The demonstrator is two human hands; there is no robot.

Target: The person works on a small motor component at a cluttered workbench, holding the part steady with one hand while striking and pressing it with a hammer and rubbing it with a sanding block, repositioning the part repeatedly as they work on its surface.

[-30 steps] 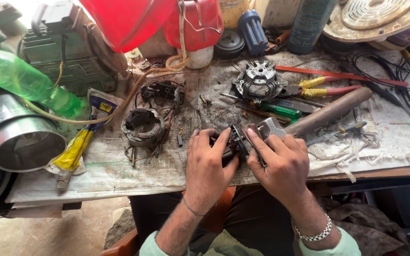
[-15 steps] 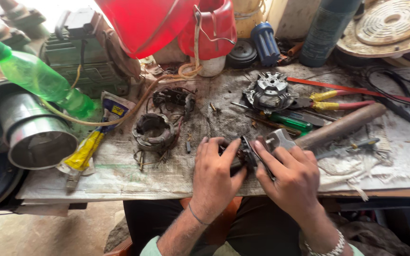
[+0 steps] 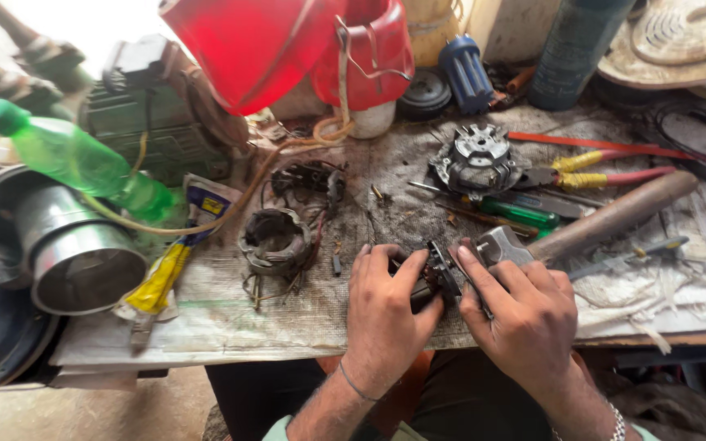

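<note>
At the bench's near edge, both hands gripped one small dark motor part.

Seen from the head camera, the left hand and right hand clamped the motor part between their fingertips, just above the cloth. A hammer lay touching the right hand; a stator sat near the left.

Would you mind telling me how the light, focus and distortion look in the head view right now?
Head view: daylight blows out the top left corner behind the green bottle; the left hand and right hand on the small dark part are evenly lit and fairly sharp; the red housing takes a soft sheen; the wide lens bends the bench edge and stretches the corners.
</note>
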